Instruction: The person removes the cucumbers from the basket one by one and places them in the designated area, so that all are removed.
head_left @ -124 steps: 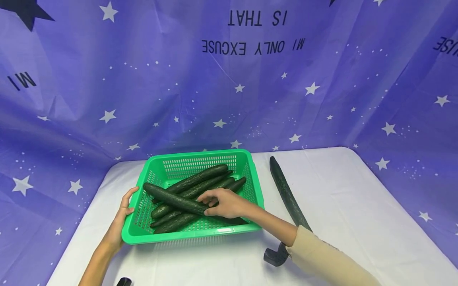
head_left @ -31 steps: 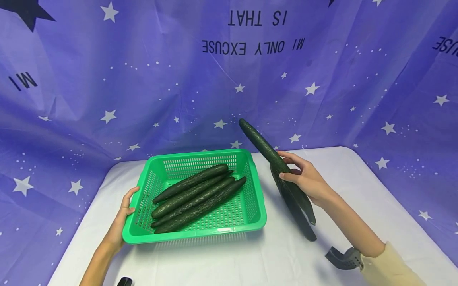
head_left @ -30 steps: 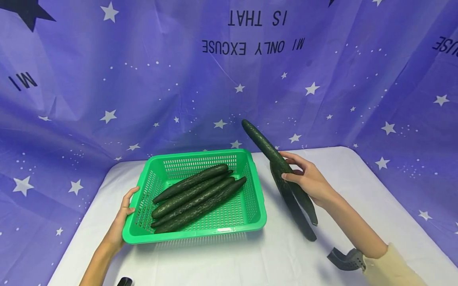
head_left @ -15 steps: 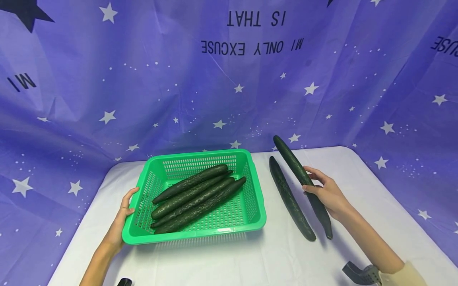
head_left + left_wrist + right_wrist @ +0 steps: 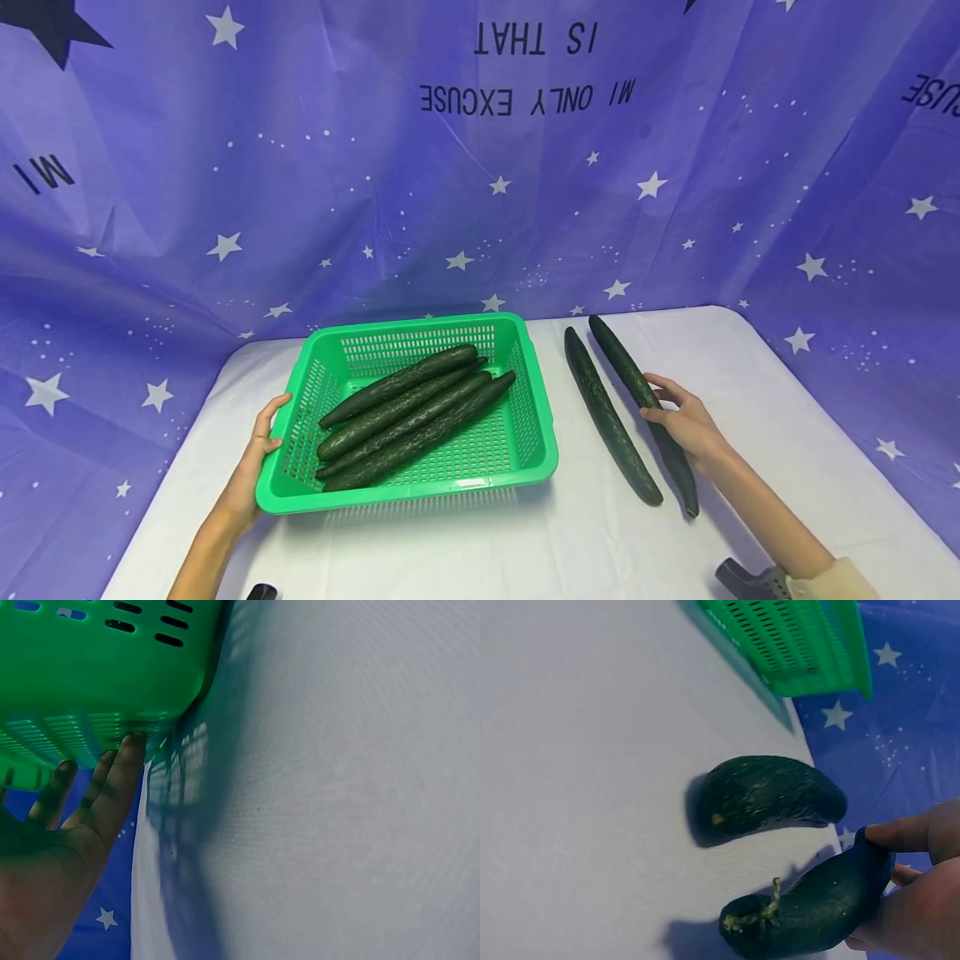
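Note:
In the head view, my left hand (image 5: 250, 467) holds the left rim of a green slotted plastic basket (image 5: 405, 497). From the left wrist view, its fingers (image 5: 112, 791) lie against the outer side wall below the rim; the thumb is hidden there. Several long dark green cucumbers (image 5: 408, 417) lie side by side in the basket. To its right, my right hand (image 5: 686, 425) grips another cucumber (image 5: 624, 354) around its middle, low over the table; whether it touches the cloth I cannot tell. A loose cucumber (image 5: 609, 425) rests nearly parallel, just left of it.
The table has a white cloth (image 5: 495, 550) and stands against a purple star-printed curtain (image 5: 412, 208). A black object (image 5: 262, 592) shows at the bottom edge. A grey strap piece (image 5: 750, 579) sits at the right wrist.
My right hand has taken a cucumber out of the basket, carried it right over the loose one, and lowered it beside that one. The left hand stays at the rim.

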`<act>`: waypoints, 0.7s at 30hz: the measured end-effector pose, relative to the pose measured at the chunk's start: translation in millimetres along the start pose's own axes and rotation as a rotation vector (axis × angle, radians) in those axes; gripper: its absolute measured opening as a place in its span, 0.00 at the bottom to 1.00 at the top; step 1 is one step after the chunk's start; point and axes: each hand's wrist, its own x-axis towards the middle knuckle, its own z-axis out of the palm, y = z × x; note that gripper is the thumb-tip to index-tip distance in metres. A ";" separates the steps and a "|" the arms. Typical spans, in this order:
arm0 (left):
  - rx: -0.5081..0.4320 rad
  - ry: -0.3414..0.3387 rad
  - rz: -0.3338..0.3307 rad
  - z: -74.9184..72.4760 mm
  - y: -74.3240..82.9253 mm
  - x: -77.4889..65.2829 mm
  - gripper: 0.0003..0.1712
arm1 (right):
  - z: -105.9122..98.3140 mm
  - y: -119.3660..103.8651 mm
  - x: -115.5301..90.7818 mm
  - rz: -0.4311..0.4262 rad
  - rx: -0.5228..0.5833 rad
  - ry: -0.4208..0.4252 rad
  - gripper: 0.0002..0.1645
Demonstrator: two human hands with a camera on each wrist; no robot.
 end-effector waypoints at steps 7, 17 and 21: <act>0.001 -0.001 -0.008 -0.1 0.8 -0.5 0.30 | 4.3 7.3 5.5 0.014 -0.019 0.009 0.43; 0.010 0.003 -0.030 -0.3 1.6 -0.5 0.30 | 9.2 12.1 11.7 0.016 -0.016 0.032 0.42; 0.009 0.002 -0.032 -0.4 1.1 -0.4 0.30 | 13.2 10.8 12.6 0.010 -0.041 0.038 0.42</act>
